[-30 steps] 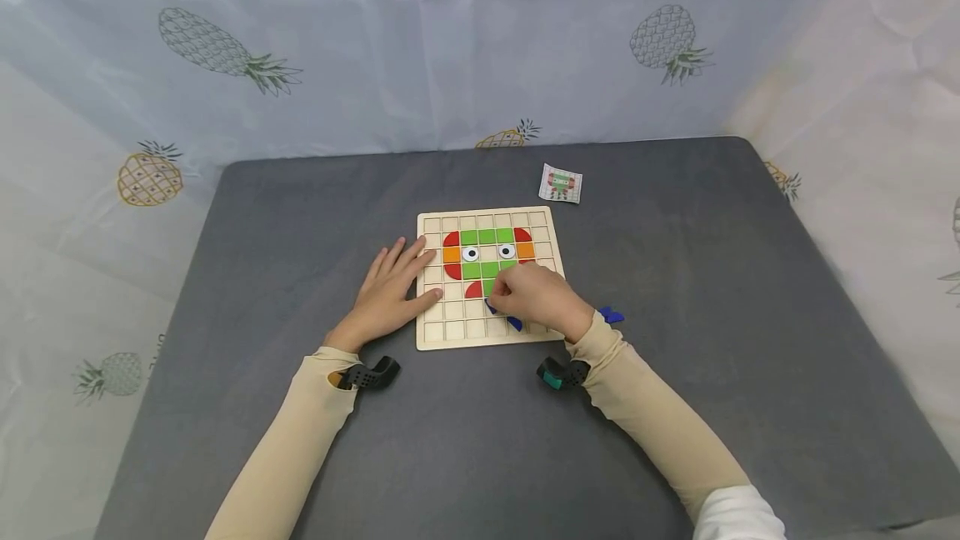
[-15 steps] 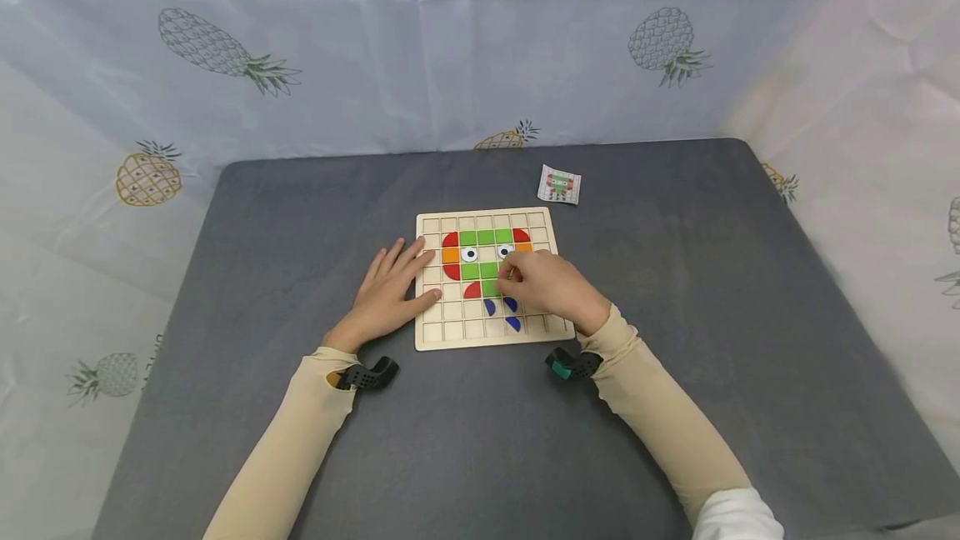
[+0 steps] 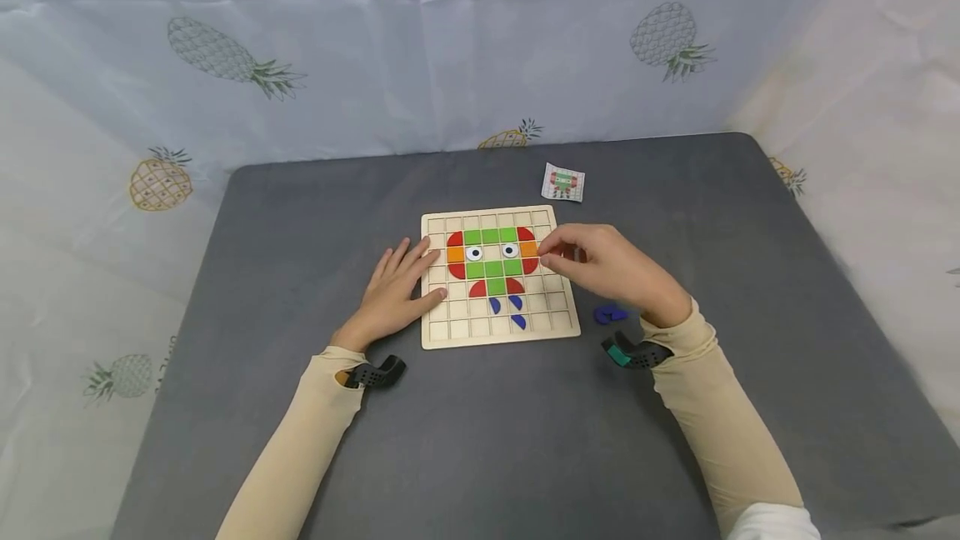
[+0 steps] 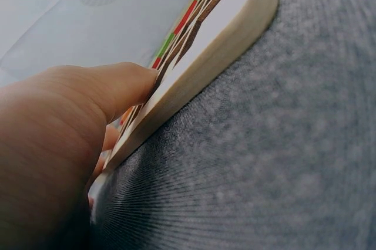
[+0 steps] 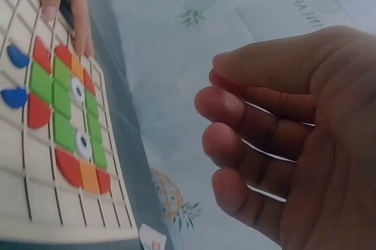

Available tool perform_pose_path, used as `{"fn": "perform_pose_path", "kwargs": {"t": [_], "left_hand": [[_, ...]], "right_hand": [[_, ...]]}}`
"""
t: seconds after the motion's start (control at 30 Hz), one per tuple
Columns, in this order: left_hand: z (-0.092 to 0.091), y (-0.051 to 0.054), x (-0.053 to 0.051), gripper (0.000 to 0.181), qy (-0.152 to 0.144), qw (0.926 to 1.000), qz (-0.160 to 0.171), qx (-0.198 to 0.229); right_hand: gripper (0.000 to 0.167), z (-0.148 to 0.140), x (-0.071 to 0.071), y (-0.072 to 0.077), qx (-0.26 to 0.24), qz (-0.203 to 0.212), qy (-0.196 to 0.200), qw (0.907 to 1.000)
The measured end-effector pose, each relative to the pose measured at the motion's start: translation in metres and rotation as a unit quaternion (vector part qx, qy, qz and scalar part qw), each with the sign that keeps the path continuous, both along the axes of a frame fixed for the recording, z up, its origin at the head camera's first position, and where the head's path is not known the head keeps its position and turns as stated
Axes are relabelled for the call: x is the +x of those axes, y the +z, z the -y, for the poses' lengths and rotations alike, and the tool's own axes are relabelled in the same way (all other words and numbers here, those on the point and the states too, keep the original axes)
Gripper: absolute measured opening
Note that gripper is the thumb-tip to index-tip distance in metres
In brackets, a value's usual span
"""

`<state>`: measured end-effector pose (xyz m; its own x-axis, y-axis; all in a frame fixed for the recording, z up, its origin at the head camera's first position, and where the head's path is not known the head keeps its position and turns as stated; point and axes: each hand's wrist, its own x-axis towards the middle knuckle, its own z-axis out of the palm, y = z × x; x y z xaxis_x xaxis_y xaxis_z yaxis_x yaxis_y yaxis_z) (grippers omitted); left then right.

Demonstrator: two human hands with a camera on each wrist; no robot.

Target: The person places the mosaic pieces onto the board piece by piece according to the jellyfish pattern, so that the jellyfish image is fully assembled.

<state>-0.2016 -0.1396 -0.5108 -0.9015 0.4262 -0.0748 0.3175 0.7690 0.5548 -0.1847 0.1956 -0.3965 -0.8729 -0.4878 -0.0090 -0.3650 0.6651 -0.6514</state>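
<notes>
A light wooden grid board (image 3: 536, 319) lies on the table with green, red and orange tiles and two eye discs arranged as a figure. Blue half-round pieces (image 3: 517, 321) lie in its lower part. My left hand (image 3: 392, 294) rests at the left edge, fingers spread over the grid. In the left wrist view its thumb (image 4: 126, 83) touches the board's edge. My right hand (image 3: 618, 267) is above the board's right edge, fingers loosely bent. The right wrist view shows the thumb close to the index fingertip and nothing held.
Loose blue pieces (image 3: 610, 313) lie on the grey table (image 3: 480, 440) right of the board, below the right hand. A small picture card (image 3: 563, 182) with a similar figure lies behind the board. A pineapple-print cloth (image 3: 465, 65) hangs behind the table.
My right hand has moved right and away from the middle of the board. The red tiles at the right and the loose blue pieces are now uncovered. My left hand stays at the edge.
</notes>
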Motion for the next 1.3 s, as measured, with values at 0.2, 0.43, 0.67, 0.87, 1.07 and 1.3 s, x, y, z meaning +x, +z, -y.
{"fn": "perform_pose_path", "kwargs": {"t": [0.2, 0.43, 0.67, 0.87, 1.07, 1.3], "left_hand": [[-0.001, -0.002, 0.000, 0.075, 0.003, 1.0000, -0.003, -0.005], [0.001, -0.003, 0.001, 0.075, 0.003, 1.0000, 0.001, -0.007], [0.002, -0.001, 0.000, 0.075, 0.003, 1.0000, 0.002, -0.009], [0.001, -0.002, 0.000, 0.075, 0.002, 1.0000, 0.001, -0.008], [0.000, -0.002, -0.001, 0.076, 0.002, 0.9999, 0.004, -0.009], [0.000, -0.001, 0.000, 0.076, 0.001, 1.0000, 0.000, -0.004]], "right_hand": [[0.011, -0.026, 0.015, 0.001, 0.026, -0.019, -0.008, 0.9994], [0.011, -0.049, 0.025, -0.003, 0.046, -0.033, -0.023, 0.9981], [0.013, -0.060, 0.027, -0.014, 0.066, -0.030, -0.033, 0.9968], [0.013, -0.070, 0.025, -0.033, 0.084, -0.020, -0.033, 0.9957], [0.013, -0.077, 0.023, -0.049, 0.117, -0.006, -0.029, 0.9927], [0.014, -0.079, 0.024, -0.061, 0.128, 0.007, -0.017, 0.9916]]}}
